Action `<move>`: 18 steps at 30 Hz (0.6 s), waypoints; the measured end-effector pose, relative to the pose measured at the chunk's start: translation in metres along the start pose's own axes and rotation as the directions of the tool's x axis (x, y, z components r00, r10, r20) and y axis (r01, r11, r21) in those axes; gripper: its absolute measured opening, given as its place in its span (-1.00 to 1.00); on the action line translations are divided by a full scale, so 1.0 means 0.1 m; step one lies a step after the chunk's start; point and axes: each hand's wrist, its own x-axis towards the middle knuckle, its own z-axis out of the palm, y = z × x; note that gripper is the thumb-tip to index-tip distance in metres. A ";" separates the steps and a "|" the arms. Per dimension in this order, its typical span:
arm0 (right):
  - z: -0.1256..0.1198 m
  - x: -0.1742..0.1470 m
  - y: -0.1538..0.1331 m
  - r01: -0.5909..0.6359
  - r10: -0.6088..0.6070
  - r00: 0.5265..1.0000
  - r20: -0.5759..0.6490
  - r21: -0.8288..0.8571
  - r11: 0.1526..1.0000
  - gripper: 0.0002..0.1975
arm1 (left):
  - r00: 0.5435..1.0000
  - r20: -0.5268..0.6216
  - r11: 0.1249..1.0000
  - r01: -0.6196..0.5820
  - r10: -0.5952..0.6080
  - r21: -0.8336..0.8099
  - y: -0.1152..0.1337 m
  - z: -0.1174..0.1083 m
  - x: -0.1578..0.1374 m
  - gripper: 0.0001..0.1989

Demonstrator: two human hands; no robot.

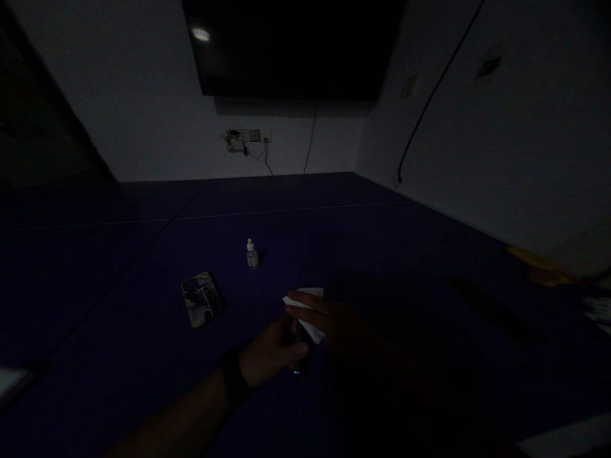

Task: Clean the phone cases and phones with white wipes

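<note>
My left hand (272,353), with a dark band at the wrist, is closed around a slim dark object (298,366). A small bright glint shows at that object's near end, but it is too dim to tell its kind. Over the same object my right hand (334,318) presses a white wipe (312,331), fingers lying across it. Part of the wipe sticks out beyond the fingertips. Ahead and to the left stands a small clear dropper bottle (252,257) with a white top, upright. A phone case (200,299) with a picture on it lies farther left.
The dark blue table (229,210) runs to the wall. A long dark object (487,305) and a yellow-orange item (541,264) lie on the right. A pale item (14,381) shows at the left edge. Above hang a large screen (296,51) and sockets with cables (248,137).
</note>
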 end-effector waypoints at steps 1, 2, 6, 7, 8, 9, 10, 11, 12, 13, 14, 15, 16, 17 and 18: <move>0.00 0.01 0.02 -0.026 0.027 0.999 -0.025 0.025 0.999 -0.43 | 1.000 -0.001 1.000 0.007 -0.007 0.009 0.00 0.00 0.00 -0.25; 0.00 0.01 0.03 -0.051 0.053 0.997 -0.049 0.052 0.997 -0.41 | 1.000 -0.005 1.000 0.018 -0.018 0.014 0.00 0.00 0.01 -0.25; 0.04 0.00 0.02 -0.140 0.164 0.978 -0.129 0.178 0.974 -0.35 | 0.999 -0.011 1.000 0.031 -0.031 -0.001 -0.01 0.01 0.01 -0.27; 0.05 0.00 0.01 -0.155 0.186 0.973 -0.134 0.212 0.965 -0.34 | 1.000 -0.008 1.000 0.030 -0.030 -0.004 0.00 0.02 0.01 -0.28; 0.06 -0.01 0.00 -0.160 0.197 0.971 -0.135 0.241 0.957 -0.35 | 1.000 -0.005 1.000 0.025 -0.025 -0.002 0.00 0.02 0.01 -0.28; 0.06 -0.01 -0.01 -0.154 0.194 0.972 -0.135 0.264 0.952 -0.38 | 1.000 -0.002 1.000 0.018 -0.018 0.005 0.01 0.02 0.00 -0.28; 0.06 -0.01 -0.01 -0.132 0.178 0.974 -0.141 0.284 0.950 -0.43 | 1.000 -0.001 1.000 0.011 -0.011 0.015 0.01 0.02 0.00 -0.28; 0.05 -0.01 -0.01 -0.104 0.155 0.977 -0.149 0.302 0.948 -0.47 | 1.000 0.000 1.000 0.004 -0.004 0.024 0.01 0.03 0.01 -0.28; 0.04 -0.01 0.00 -0.076 0.132 0.979 -0.156 0.322 0.944 -0.50 | 1.000 0.000 1.000 -0.002 0.002 0.031 0.02 0.03 0.01 -0.28; 0.03 -0.02 0.01 -0.049 0.110 0.981 -0.159 0.345 0.937 -0.51 | 1.000 -0.001 0.999 -0.008 0.008 0.036 0.01 0.02 0.01 -0.28; 0.01 -0.02 0.01 -0.033 0.098 0.983 -0.156 0.374 0.927 -0.52 | 1.000 -0.004 0.999 -0.010 0.011 0.038 0.01 0.02 0.01 -0.28; 0.01 -0.03 0.02 -0.025 0.097 0.983 -0.156 0.408 0.913 -0.51 | 1.000 -0.007 0.999 -0.009 0.009 0.041 0.00 0.02 0.01 -0.27; 0.00 -0.03 0.03 -0.019 0.101 0.982 -0.160 0.447 0.894 -0.51 | 1.000 -0.010 0.999 -0.006 0.007 0.046 0.00 0.02 0.01 -0.26; 0.00 -0.04 0.03 -0.012 0.108 0.980 -0.167 0.491 0.871 -0.51 | 1.000 -0.015 0.999 -0.003 0.004 0.052 -0.01 0.01 0.01 -0.25; 0.01 -0.04 0.04 0.003 0.110 0.978 -0.178 0.537 0.844 -0.52 | 1.000 -0.019 0.998 0.003 -0.002 0.058 -0.02 0.01 0.01 -0.24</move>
